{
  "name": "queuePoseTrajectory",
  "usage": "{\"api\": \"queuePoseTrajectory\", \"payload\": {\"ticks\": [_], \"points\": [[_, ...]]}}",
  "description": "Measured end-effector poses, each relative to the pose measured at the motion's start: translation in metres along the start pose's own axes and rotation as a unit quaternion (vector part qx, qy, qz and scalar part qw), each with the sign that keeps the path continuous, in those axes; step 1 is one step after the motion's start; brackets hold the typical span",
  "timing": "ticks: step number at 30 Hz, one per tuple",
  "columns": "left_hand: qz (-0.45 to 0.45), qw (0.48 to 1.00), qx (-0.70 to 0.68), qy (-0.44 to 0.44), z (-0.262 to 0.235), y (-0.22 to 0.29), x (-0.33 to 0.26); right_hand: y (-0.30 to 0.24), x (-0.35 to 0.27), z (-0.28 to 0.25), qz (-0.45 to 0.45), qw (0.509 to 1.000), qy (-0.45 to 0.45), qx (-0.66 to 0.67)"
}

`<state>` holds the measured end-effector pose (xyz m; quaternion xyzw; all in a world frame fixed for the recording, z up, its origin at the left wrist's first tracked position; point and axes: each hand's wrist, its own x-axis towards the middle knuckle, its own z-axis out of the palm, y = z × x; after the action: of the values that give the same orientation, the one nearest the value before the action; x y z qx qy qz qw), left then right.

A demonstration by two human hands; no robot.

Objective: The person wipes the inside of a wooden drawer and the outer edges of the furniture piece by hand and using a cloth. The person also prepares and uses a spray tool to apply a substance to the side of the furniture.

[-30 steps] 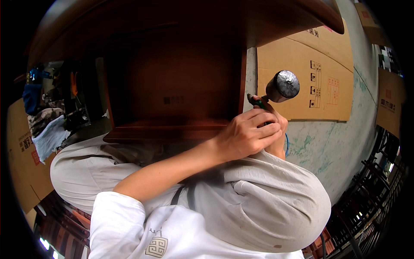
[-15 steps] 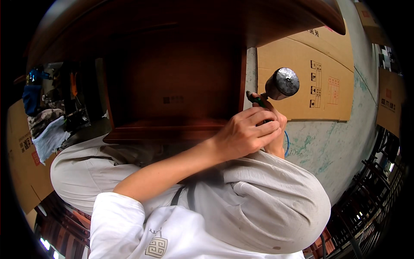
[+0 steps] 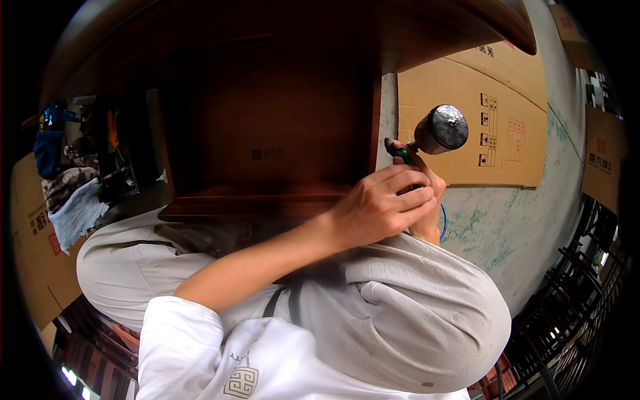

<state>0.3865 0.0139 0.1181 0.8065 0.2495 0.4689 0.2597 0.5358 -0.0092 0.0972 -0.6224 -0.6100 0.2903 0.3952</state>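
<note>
A spray gun [image 3: 403,156] with a green body and a round dark metal cup [image 3: 445,130] is at the right, beside the drawer's front corner. My right hand [image 3: 437,187] is wrapped round its handle, mostly hidden behind my other hand. My left forearm reaches across my lap, and my left hand [image 3: 383,203] closes over the rear of the gun. Its fingertips are curled against the gun and my right hand; the exact part they grip is hidden. A dark reddish-brown wooden drawer [image 3: 267,199], open toward me, sits just left of both hands.
A wooden furniture top [image 3: 460,30] overhangs the drawer. Flattened cardboard [image 3: 453,100] lies on the greenish-grey floor [image 3: 487,220] at right. A blue hose [image 3: 443,223] hangs below my right hand. Cloths [image 3: 77,210] and dark gear lie at left, near my bent knee.
The spray gun and its cup have shifted slightly to the right, with a small tilt. Both hands keep nearly the same hold, and the drawer stays put.
</note>
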Motion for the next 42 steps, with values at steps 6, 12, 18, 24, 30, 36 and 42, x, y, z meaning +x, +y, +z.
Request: {"api": "queuePoseTrajectory", "payload": {"ticks": [6, 12, 18, 24, 30, 36, 42], "points": [[-0.003, 1.0, -0.005, 0.0, 0.002, 0.002, -0.001, 0.0, -0.002, -0.003, -0.008, 1.0, -0.003, -0.019], [0.002, 1.0, -0.003, -0.005, -0.001, 0.004, -0.001, -0.003, -0.006, -0.003, -0.005, 1.0, -0.011, -0.028], [0.006, 1.0, -0.013, -0.003, 0.003, 0.005, -0.001, -0.006, -0.008, -0.012, 0.002, 0.998, -0.035, -0.044], [-0.002, 1.0, -0.013, 0.002, 0.002, 0.003, -0.002, -0.001, -0.002, -0.001, -0.018, 0.999, 0.004, -0.045], [0.002, 1.0, -0.007, 0.001, 0.002, 0.002, -0.002, -0.002, -0.002, -0.003, -0.016, 0.999, -0.004, -0.047], [0.007, 1.0, -0.008, -0.006, 0.0, 0.006, -0.001, -0.008, -0.006, -0.007, 0.002, 0.999, -0.011, -0.038], [0.012, 1.0, -0.011, 0.003, 0.001, 0.006, 0.0, -0.007, -0.006, -0.011, 0.012, 0.999, -0.036, -0.006]]}}
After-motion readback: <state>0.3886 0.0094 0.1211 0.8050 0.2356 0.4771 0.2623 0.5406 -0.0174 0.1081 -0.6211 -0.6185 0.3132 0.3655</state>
